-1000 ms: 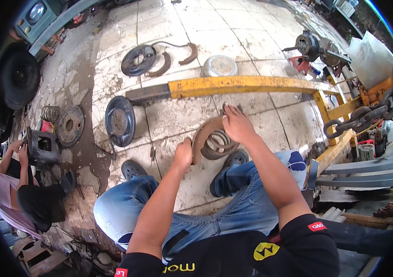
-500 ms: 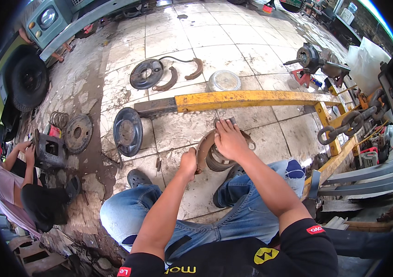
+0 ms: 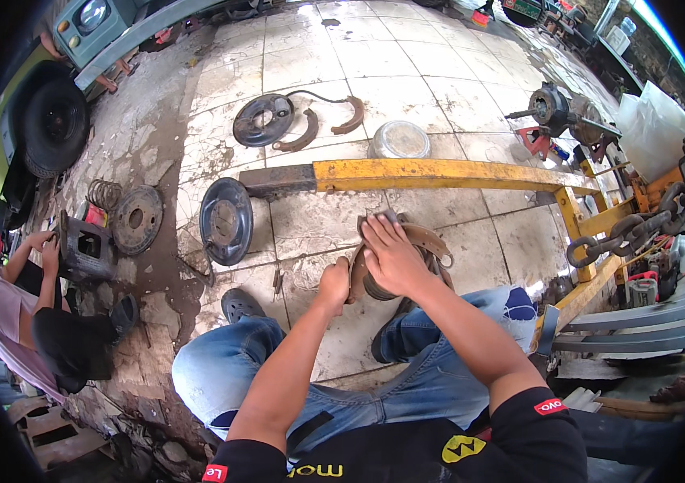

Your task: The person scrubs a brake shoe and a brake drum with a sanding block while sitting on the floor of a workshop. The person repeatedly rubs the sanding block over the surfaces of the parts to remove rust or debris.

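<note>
Between my knees, my left hand (image 3: 336, 286) is closed around the near end of a curved, rusty-brown brake shoe (image 3: 356, 270). My right hand (image 3: 392, 256) lies over the shoe's upper part, fingers stretched forward. Under its fingertips sticks out a flat grey-brown piece that looks like sandpaper (image 3: 391, 215), pressed to the shoe's outer face. A second curved brake shoe (image 3: 427, 238) with a ring-shaped end shows just right of that hand. Beneath both hands stands a round ridged metal part (image 3: 376, 288), mostly covered by them.
A yellow steel beam (image 3: 439, 171) crosses ahead. Beyond it lie a black backing plate (image 3: 264, 121), two brake shoes (image 3: 302, 133) and a silver round drum (image 3: 400, 140). Another backing plate (image 3: 226, 222) leans at left. A heavy chain (image 3: 628, 225) hangs right. A co-worker (image 3: 33, 310) sits at left.
My right hand has slid left along the brake shoe, taking the sandpaper-like piece with it. My left hand keeps its grip on the shoe. The whole view has shifted slightly.
</note>
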A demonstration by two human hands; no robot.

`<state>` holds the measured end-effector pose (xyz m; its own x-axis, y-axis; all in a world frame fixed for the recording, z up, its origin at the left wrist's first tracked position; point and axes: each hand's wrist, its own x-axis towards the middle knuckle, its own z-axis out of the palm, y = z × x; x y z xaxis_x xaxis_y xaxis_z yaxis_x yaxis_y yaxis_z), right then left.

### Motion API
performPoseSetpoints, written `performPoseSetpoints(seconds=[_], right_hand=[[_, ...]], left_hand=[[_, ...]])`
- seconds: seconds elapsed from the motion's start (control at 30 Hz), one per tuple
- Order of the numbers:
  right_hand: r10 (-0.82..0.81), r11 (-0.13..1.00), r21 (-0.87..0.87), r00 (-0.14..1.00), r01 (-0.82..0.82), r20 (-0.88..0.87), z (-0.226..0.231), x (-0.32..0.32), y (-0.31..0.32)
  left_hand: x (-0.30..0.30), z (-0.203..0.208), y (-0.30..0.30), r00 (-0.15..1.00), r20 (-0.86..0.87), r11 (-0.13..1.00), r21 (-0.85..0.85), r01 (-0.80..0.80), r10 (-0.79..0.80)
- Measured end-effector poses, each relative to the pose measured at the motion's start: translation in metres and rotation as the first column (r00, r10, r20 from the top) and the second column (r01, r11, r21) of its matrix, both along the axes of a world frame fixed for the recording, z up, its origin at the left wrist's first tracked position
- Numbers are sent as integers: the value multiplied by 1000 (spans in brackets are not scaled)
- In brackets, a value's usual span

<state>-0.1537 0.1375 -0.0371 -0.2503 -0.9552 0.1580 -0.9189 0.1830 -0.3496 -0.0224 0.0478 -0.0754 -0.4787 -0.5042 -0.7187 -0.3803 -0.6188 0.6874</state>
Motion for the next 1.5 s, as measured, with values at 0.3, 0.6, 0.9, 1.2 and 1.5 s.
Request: performPoseSetpoints(seconds=[0.3,0.6,0.9,1.2,1.5], right_hand=[[63,997,51,997,-60,-44,13,15,4],[121,992,27,992,-120,-24,5,22,-9],[232,973,-17,971,-232,62,9,21,-2],[-39,997,64,998,42,-48,10,5,-6],[-105,993,45,992,108,-67,0,3,-3]], left_hand=[[0,4,2,999,-10,998,-27,53,-53],[3,10,7,990,-107,992,-91,82,-92],[1,3,3,995,-93,999,-19,40,-42],[0,-3,0,998,-63,1000,-14,-9,8],[-2,-12,2,996,-62,998,20,-61,62]])
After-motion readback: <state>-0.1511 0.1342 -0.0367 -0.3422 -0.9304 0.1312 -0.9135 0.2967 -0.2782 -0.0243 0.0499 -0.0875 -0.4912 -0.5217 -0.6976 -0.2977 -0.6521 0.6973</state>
